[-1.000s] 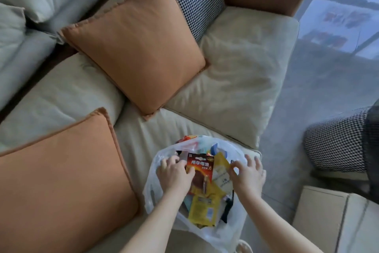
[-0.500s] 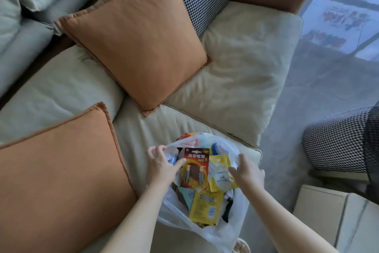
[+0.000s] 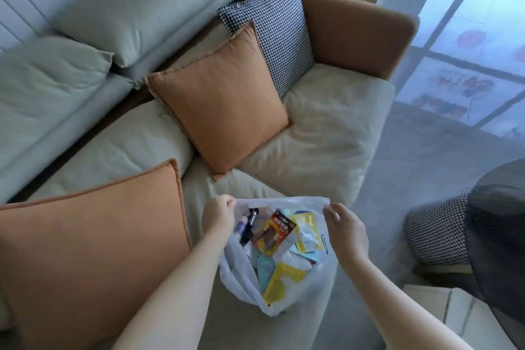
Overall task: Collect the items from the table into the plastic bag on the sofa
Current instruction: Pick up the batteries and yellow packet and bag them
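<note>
Both hands have left the packets and lifted the bag's rim: left hand [image 3: 217,214] pinches the plastic bag [image 3: 241,278] on the sofa [image 3: 326,134]; right hand [image 3: 345,226] seemingly pinches too. Collecting looks finished.

White plastic bag [image 3: 241,278] w/ red & yellow packets [image 3: 279,283]; orange cushions [image 3: 220,97], houndstooth pillow [image 3: 279,37], beige sofa [image 3: 326,134].

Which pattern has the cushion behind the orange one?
A black-and-white houndstooth check on the cushion, seen in the head view.
</note>
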Available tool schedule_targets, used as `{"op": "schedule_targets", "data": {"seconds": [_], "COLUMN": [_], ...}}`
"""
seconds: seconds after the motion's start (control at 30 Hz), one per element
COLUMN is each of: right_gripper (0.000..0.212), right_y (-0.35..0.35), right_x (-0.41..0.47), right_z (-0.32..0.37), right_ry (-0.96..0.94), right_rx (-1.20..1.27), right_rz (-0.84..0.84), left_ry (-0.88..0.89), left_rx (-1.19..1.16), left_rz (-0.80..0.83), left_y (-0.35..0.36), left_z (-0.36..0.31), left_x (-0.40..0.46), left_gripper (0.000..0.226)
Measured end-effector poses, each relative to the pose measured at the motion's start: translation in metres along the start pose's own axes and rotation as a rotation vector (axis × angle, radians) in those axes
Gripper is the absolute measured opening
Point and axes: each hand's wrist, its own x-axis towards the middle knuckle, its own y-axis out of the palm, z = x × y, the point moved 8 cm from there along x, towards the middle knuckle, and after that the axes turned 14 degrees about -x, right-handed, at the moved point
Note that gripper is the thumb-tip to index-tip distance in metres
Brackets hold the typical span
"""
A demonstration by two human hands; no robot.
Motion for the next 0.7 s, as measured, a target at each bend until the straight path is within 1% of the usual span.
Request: {"op": "schedule_targets", "data": {"seconds": [0.1, 0.17, 0.23, 0.27, 0.37, 0.53, 0.6, 0.7], "right_gripper": [0.021, 0.018, 0.018, 0.021, 0.04, 0.057, 0.059, 0.059], "right_y": [-0.027, -0.031, -0.026, -0.022, -0.012, -0.019, -0.03, -0.046], "right_x": [-0.008, -0.012, -0.017, -0.021, -0.033, -0.057, -0.069, -0.091], "right_z": [0.0, -0.004, -0.011, -0.014, -0.023, -0.032, -0.037, -0.053], "right_ry": [-0.011, -0.025, -0.036, -0.04, -0.073, -0.148, -0.179, -0.21], "right_rx": [0.038, 0.008, -0.019, -0.021, -0.036, -0.096, -0.13, -0.209], "right_rz": [-0.051, -0.03, 0.025, 0.06, 0.152, 0.207, 0.197, 0.202], "left_ry": [0.025, -0.002, -0.033, -0.027, 0.044, 0.124, 0.171, 0.23], "left_rx": [0.02, 0.038, 0.011, 0.016, 0.135, 0.227, 0.251, 0.298], "left_rz": [-0.02, -0.028, -0.034, -0.028, 0.006, 0.02, 0.081, 0.259], "left_y": [-0.01, -0.008, -0.005, -0.002, 0.003, 0.01, 0.02, 0.044], "left_z": [-0.006, -0.005, -0.001, -0.001, -0.009, -0.028, -0.037, -0.049], "left_x": [-0.006, -0.012, -0.019, -0.024, -0.044, -0.1, -0.128, -0.179], "left_gripper": [0.025, 0.028, 0.035, 0.039, 0.047, 0.045, 0.045, 0.044]}}
